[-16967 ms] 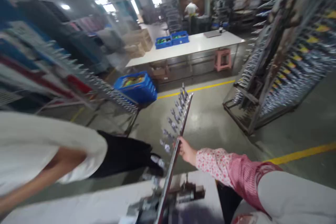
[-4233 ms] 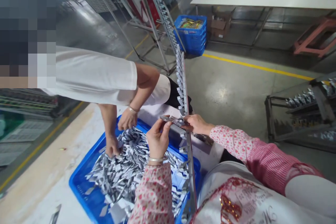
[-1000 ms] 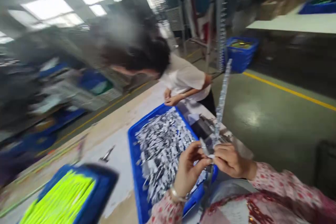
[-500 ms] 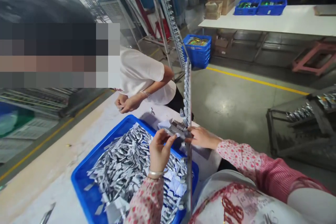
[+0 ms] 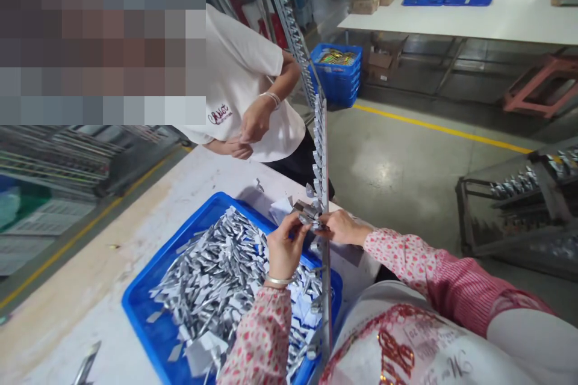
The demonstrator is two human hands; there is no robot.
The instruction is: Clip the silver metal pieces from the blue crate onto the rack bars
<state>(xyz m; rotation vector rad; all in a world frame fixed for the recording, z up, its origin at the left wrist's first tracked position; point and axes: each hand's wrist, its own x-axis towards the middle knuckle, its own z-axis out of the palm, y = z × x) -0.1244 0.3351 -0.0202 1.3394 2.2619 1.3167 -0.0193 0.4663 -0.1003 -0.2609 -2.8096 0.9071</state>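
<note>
My left hand (image 5: 285, 246) pinches a small silvery metal piece (image 5: 305, 218) close to the upright metal rail (image 5: 326, 307). On the rail's other side, my right hand (image 5: 344, 227) has its fingers closed at the rail's edge, partly hidden by it. A row of small grey pieces (image 5: 318, 156) runs up the rail above my hands. Under my left forearm, a blue crate (image 5: 159, 356) holds a heap of small silvery metal pieces (image 5: 221, 271) mixed with white paper scraps.
A co-worker in a white shirt (image 5: 253, 72) stands across the table (image 5: 108, 307), hands together. A blade-like metal tool (image 5: 85, 364) lies at the near left. Stacked blue crates (image 5: 336, 81) stand on the floor behind; a dark rack (image 5: 497, 216) is at right.
My left hand has moved right and up, closer to the rail and my right hand. The co-worker's hands have risen and moved right. The view has tilted slightly downward.
</note>
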